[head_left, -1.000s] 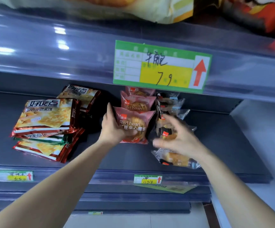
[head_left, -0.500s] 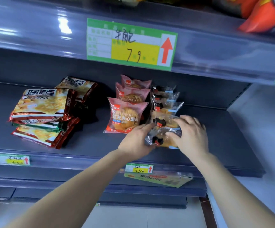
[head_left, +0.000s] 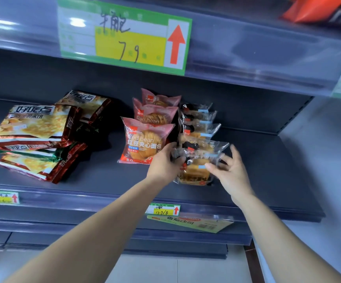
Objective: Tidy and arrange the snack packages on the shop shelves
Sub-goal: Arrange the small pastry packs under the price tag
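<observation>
In the head view, the left hand (head_left: 163,163) is gripping the front clear bread packet (head_left: 195,173), its fingers curling round the packet's left edge. The right hand (head_left: 232,172) is meeting the same packet from the opposite side, fingers spread and nearly straight, with only the thumb and forefinger tips touching the right edge and nothing closing round it. The packet is sitting between the two hands, leaning back, with its lower edge near the front of the dark shelf (head_left: 277,180). Directly behind the grip, the row of clear packets (head_left: 201,127) is standing one behind another toward the back wall, and the held packet is touching the nearest of them. Just to the left of the left hand, the pink red-bean bread packets (head_left: 145,139) are standing in their own row of three, the front one almost brushing the knuckles. Well to the left of the grip, the biscuit bags (head_left: 33,137) are lying in a loose, uneven stack. Above the grip, a green price card (head_left: 124,37) with a red arrow is hanging on the upper shelf's edge. Below the wrists, a small price label (head_left: 162,209) is sitting on this shelf's front strip.
</observation>
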`<state>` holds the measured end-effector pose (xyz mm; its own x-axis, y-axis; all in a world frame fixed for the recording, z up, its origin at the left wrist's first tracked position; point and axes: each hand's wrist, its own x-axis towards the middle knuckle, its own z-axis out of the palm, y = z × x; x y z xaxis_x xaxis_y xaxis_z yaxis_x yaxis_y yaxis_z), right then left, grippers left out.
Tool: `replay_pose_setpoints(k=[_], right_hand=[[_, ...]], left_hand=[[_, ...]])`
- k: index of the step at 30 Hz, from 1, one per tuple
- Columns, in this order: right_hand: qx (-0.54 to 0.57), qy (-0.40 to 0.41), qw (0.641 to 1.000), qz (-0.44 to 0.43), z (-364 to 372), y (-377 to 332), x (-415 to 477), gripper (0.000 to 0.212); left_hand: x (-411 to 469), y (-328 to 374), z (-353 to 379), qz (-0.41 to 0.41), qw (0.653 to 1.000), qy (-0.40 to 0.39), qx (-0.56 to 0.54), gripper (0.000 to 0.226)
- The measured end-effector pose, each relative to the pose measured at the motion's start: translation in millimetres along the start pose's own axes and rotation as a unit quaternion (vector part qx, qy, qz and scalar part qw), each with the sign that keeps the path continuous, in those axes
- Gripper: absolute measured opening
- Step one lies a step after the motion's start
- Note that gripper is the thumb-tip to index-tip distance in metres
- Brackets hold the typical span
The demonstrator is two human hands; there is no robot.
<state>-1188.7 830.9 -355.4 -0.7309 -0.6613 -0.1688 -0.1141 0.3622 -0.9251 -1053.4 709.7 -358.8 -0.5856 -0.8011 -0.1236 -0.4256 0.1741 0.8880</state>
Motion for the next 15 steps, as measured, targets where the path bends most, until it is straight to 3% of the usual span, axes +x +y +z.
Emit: replay_pose_setpoints(k=[3, 7, 12, 15], right_hand=[[-0.024, 0.029, 0.999, -0.017, 4, -2, 2, 0.065], [-0.041, 0.021, 0.999, -0.015, 1, -2, 1, 0.054], [-0.046, -0.003, 0.999, -0.002, -4, 2, -4, 0.058], [-0.044, -0.052, 0.998, 0.015, -9, 8, -7, 0.075]], left_hand=[[1, 2, 3, -0.002, 0.999, -0.043, 0.004, 0.053], [1, 4, 4, -0.001, 0.999, -0.014, 0.032, 0.053], [-8, 5, 5, -0.008, 1.0, -0.005, 0.009, 0.06], [-12, 1, 4, -0.009, 1.0, -0.026, -0.003, 0.068]])
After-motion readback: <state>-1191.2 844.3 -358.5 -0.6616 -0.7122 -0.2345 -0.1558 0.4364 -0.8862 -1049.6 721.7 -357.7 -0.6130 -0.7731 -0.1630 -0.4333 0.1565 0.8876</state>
